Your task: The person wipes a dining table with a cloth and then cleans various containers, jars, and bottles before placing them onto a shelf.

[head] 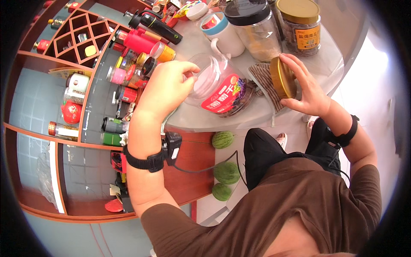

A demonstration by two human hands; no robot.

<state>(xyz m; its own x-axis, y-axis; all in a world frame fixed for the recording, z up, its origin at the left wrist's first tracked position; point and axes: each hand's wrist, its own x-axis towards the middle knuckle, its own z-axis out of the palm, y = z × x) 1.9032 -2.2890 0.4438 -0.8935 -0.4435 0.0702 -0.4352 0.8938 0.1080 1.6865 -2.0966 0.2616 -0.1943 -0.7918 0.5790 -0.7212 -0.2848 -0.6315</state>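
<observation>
A clear plastic jar (221,93) with a red label and dark contents stands uncovered on the table, its mouth towards my left hand. My left hand (163,86) is at the jar's rim, with thumb and forefinger curled close together. Whether those fingers grip the rim or something small is not plain. Between the thumb and fingers of my right hand (305,86) is a round gold screw lid (283,78), tilted on edge. Just beneath the lid lies a brown striped cloth (261,78), partly covered by it.
A white mug (228,40), a black-lidded jar (257,35) and a gold-lidded jar (301,29) stand behind on the table (192,119). Several bottles and jars crowd the left, beside a wooden shelf unit (86,93). Watermelons (226,172) lie on the floor.
</observation>
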